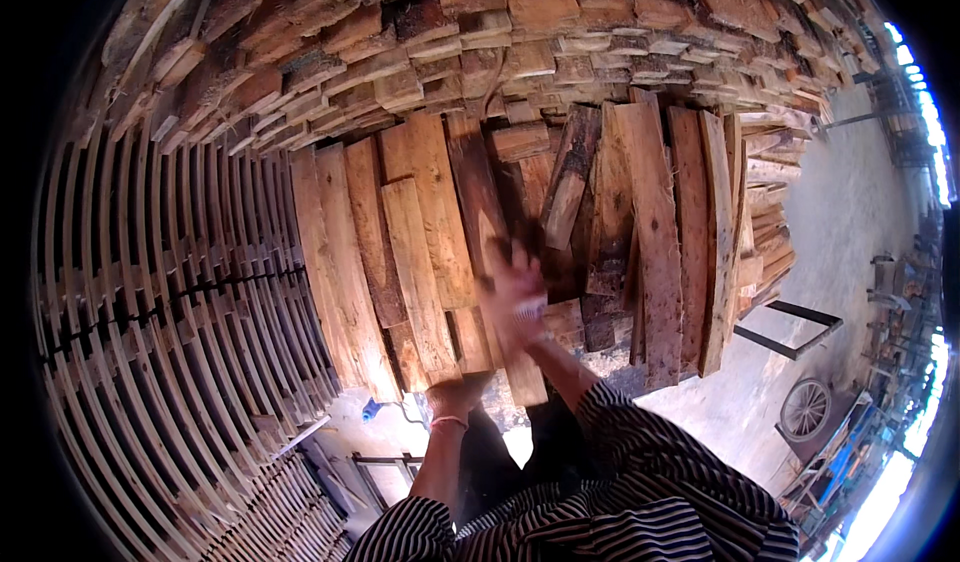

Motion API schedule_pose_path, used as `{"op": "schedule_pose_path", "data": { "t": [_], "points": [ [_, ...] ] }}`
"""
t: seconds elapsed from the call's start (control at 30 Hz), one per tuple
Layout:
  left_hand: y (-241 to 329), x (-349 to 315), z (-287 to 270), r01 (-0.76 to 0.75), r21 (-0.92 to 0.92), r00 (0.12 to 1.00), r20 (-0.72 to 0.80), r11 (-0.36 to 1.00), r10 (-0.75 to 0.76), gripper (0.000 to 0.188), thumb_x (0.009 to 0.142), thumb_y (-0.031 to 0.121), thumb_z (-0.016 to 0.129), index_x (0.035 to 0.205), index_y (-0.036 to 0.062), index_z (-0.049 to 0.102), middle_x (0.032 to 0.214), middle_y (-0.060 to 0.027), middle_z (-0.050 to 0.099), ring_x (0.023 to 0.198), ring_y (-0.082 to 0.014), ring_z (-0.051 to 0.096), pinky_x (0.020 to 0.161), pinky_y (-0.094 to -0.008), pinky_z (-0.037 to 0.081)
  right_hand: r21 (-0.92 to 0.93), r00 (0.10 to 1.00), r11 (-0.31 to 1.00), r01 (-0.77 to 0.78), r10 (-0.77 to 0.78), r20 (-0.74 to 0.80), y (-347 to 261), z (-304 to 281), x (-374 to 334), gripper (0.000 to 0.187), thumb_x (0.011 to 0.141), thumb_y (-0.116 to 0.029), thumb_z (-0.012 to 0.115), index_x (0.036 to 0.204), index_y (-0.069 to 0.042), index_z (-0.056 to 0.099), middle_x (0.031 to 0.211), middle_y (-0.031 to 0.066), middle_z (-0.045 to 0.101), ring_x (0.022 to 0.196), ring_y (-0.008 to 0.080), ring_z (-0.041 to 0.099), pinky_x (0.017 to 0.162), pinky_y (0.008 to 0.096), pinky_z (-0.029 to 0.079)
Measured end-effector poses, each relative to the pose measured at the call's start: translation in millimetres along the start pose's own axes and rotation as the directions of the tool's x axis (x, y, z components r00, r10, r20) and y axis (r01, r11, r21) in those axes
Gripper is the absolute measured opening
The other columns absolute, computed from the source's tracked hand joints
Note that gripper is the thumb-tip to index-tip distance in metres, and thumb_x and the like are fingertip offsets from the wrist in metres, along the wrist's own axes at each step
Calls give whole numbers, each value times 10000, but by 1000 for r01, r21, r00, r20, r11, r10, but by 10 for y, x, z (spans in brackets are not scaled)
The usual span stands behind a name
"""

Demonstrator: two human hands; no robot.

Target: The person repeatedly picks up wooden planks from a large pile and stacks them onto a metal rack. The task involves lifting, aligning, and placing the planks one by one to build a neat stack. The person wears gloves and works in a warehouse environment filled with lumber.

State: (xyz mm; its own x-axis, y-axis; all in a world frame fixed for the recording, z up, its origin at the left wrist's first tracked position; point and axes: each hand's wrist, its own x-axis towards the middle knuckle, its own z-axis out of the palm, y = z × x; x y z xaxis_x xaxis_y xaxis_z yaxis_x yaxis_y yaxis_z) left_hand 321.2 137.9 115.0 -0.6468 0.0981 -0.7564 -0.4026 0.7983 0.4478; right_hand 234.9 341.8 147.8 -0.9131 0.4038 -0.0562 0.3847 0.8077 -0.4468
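A low stack of rough, reddish wooden planks [640,232] lies in front of me. My right hand [515,297] is on top of a long plank [492,262] that runs from the middle of the pile toward me; the hand is blurred, fingers spread over the wood. My left hand [455,394] holds the near end of the planks at the pile's front edge, fingers curled under the wood. A pink band sits on the left wrist. Both forearms come out of striped black-and-white sleeves.
To the left stands a tall rack of thin wooden slats [170,292] stacked with gaps. Behind the pile rises a wall of stacked plank ends [520,32]. A metal frame [790,327] and a wheel [805,409] stand on the concrete floor at the right.
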Motion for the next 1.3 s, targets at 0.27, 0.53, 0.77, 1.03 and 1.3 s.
{"op": "schedule_pose_path", "data": {
  "t": [0.27,0.53,0.77,1.03,1.3],
  "points": [
    [457,-165,576,478,-598,765,643,-643,-28,900,961,691,339,1592,55,255,1651,-231,227,1525,-450,179,1221,-623,169,-31,996,998,-61,63,60,241,66,848,750,882,-441,672,1521,-133,428,1455,241,489,1201,404,570,1011,492,502],
    [551,-192,767,581,-545,638,766,-605,-78,842,1016,655,191,1534,13,363,1582,-213,378,1490,-414,285,1219,-625,234,-8,806,807,-590,588,-70,906,-248,1035,950,828,-471,750,1593,-159,281,1368,251,509,1194,393,570,921,440,540],
    [86,-461,659,825,-560,558,785,-76,271,667,965,693,463,1201,101,660,1177,-214,691,1122,-444,642,1003,-673,479,75,938,935,-348,346,33,235,-1327,214,720,793,-337,738,1469,-276,497,1376,174,528,1192,403,579,943,480,544],
    [1951,446,614,239,-850,860,410,469,305,608,994,476,627,1423,64,499,1359,-118,592,1197,-242,586,1032,-405,470,-243,909,881,-406,363,-203,1227,-1817,306,902,759,-303,827,1550,-279,395,1448,224,489,1250,438,545,998,530,485],
    [2973,1413,831,-170,-762,774,289,625,563,533,949,303,706,1376,14,569,1307,-123,665,1147,-251,650,920,-369,542,783,949,550,-290,270,162,1337,-2011,309,906,787,-200,806,1585,-143,381,1430,137,577,1273,220,576,1053,332,472]
  ]
}}
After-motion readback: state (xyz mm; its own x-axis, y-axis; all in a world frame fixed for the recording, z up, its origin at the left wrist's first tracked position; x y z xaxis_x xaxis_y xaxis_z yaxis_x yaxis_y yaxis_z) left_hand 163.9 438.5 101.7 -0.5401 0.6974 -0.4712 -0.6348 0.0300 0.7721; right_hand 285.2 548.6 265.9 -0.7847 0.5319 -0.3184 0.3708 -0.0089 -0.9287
